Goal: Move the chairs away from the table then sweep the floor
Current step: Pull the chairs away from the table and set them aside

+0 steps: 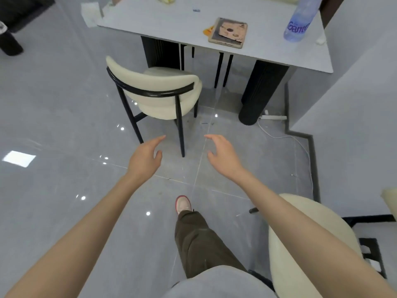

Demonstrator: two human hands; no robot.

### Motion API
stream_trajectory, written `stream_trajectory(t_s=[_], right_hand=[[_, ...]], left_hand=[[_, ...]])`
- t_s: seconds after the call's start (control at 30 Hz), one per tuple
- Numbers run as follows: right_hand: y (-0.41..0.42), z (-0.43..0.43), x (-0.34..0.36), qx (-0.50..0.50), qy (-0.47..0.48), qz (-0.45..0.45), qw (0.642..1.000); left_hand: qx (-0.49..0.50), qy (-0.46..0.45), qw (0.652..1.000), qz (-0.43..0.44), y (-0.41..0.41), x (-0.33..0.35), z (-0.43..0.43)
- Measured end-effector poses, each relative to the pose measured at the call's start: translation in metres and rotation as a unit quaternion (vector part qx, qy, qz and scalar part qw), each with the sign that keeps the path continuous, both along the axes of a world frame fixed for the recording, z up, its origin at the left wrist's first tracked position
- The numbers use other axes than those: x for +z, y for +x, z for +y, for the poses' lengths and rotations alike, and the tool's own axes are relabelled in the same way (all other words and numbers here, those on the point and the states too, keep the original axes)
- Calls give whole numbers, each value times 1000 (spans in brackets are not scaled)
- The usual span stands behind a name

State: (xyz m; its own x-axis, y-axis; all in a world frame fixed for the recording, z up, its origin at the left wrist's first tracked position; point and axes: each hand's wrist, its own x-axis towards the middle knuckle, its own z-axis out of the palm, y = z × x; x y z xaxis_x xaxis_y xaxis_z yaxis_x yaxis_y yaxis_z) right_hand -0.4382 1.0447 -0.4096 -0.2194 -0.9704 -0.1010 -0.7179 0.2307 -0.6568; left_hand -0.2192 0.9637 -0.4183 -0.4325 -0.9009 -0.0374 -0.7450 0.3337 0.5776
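Observation:
A cream chair with a black frame stands at the grey table, its seat partly under the tabletop and its curved back towards me. My left hand and my right hand reach out in front of me, both empty with fingers apart, short of the chair's back. A second cream chair stands away from the table at the lower right, beside my right forearm. The grey tiled floor shows small bits of debris near the chair's legs.
On the table lie a book-like tray, a blue bottle and a tissue box. A white power strip and cable lie on the floor by the black table leg. A grey wall runs along the right.

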Motion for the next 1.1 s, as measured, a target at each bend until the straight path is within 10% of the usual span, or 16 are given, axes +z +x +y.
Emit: stream_trajectory(t_s=[0.5, 1.1], right_hand=[[9, -321, -7, 45, 23, 77, 996], [77, -488, -86, 26, 256, 226, 939]], left_hand=[[-51, -21, 983, -176, -8, -6, -317], [-258, -30, 894, -366, 16, -76, -529]])
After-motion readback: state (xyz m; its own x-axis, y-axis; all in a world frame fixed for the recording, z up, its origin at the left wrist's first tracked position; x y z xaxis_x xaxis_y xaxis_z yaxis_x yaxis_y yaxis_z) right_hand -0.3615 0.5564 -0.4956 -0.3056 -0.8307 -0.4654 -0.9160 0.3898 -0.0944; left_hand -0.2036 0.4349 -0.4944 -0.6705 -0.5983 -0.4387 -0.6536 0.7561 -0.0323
